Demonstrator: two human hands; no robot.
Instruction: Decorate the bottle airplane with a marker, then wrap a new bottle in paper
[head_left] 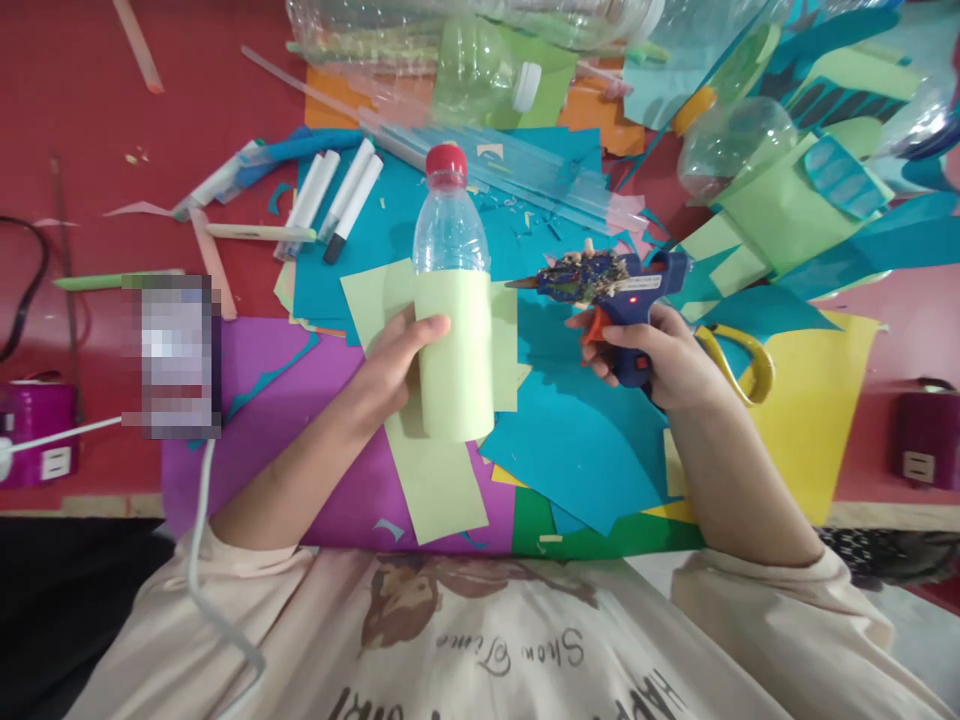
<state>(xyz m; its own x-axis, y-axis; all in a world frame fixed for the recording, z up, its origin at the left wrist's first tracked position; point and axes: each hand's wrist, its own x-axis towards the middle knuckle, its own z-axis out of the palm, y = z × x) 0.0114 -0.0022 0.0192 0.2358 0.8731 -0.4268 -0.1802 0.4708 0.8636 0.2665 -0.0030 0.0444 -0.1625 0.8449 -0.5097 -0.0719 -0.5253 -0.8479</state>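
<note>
My left hand (397, 362) grips a clear plastic bottle (450, 230) with a red cap, its thumb across the front. Pale green paper (456, 370) wraps the lower part of the bottle, which stands upright in view. In my right hand (660, 360) is a blue hot glue gun (600, 280), crusted with residue around the front and showing a small red light. Fingers of that hand curl at its orange trigger. The metal nozzle points left toward the bottle, a small gap away from it.
Blue paper sheets (585, 450) and purple paper (337, 480) cover the table. Markers (352, 195) lie at upper left, yellow-handled scissors (739, 365) right of my right hand. Plastic bottles (472, 65) and paper pieces crowd the back. A phone (176, 355) with a cable lies at left.
</note>
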